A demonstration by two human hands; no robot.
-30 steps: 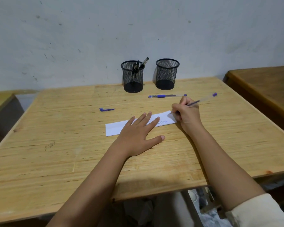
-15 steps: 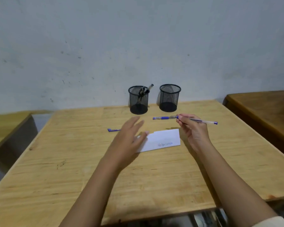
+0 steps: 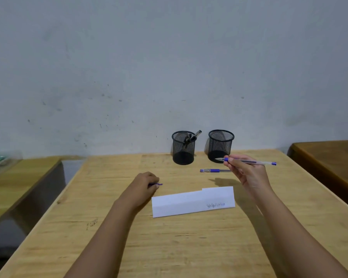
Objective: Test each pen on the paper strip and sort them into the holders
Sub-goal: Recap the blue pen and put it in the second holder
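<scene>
Paper strip lying flat for scribbling. Left holder (pens inside) and right holder standing beyond strip. My right hand, past strip's right end, pinching pen level, probably for capping. My left hand, off strip's left end, gripping cap.

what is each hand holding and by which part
The right hand pinches the uncapped pen near its front, just behind the tip. The left hand grips the blue cap on the table, one end sticking out.
</scene>
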